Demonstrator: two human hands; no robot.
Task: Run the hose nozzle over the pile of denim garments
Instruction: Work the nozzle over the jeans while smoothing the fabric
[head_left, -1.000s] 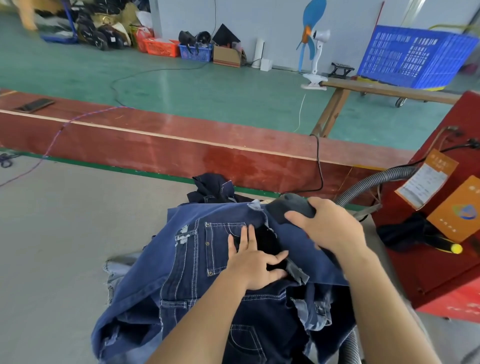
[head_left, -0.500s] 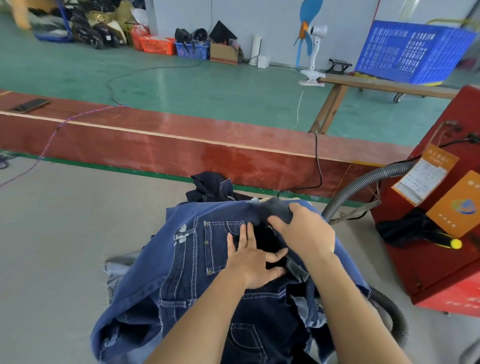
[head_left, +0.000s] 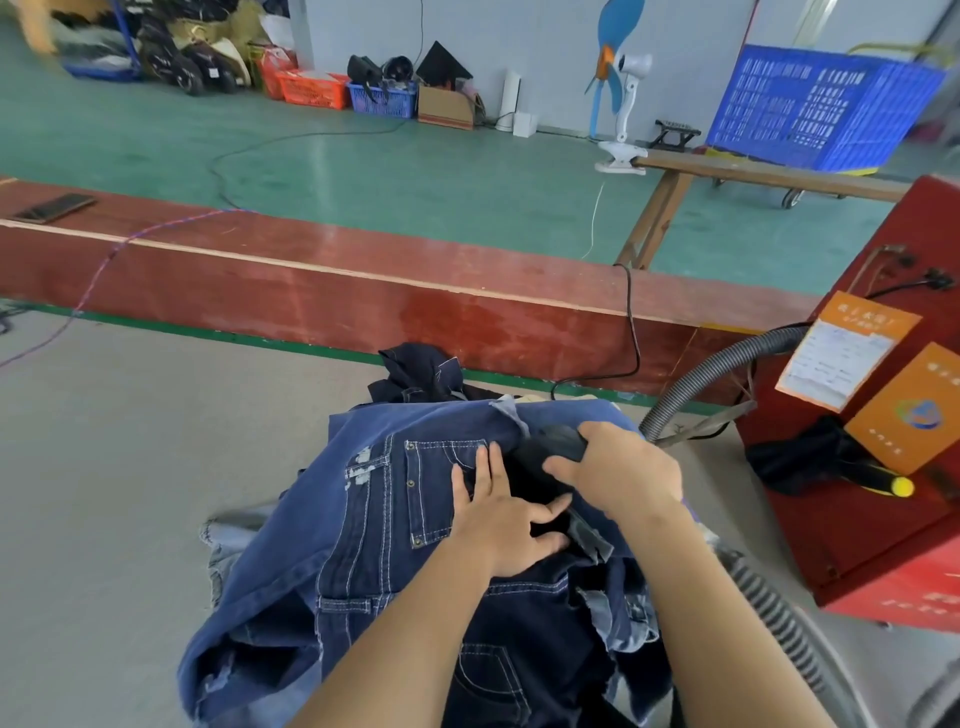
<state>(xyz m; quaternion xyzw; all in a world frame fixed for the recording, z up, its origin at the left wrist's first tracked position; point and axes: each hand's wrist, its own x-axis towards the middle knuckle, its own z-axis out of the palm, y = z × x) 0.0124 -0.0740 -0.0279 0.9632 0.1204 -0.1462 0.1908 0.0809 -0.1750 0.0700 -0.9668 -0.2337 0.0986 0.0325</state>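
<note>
A pile of blue denim garments (head_left: 363, 530) lies on the grey table in front of me. My left hand (head_left: 504, 525) rests flat on the top garment with its fingers spread beside a dark opening in the cloth. My right hand (head_left: 618, 473) grips the dark hose nozzle (head_left: 556, 441), which points left and down onto the denim near the pile's far edge. The grey ribbed hose (head_left: 696, 379) arcs from the nozzle up to the red machine at the right. Another length of this hose (head_left: 774, 618) runs under my right forearm.
A red machine (head_left: 883, 467) with orange cards stands at the right, close to the pile. A long red board (head_left: 363, 296) borders the table's far side, with a black cable (head_left: 631, 332) hanging over it. A blue crate (head_left: 821, 114) and a fan (head_left: 623, 104) stand beyond.
My right hand slid the nozzle left over the top of the pile and has now come slightly back to the right. The hose followed. My left hand stayed pressed on the denim.
</note>
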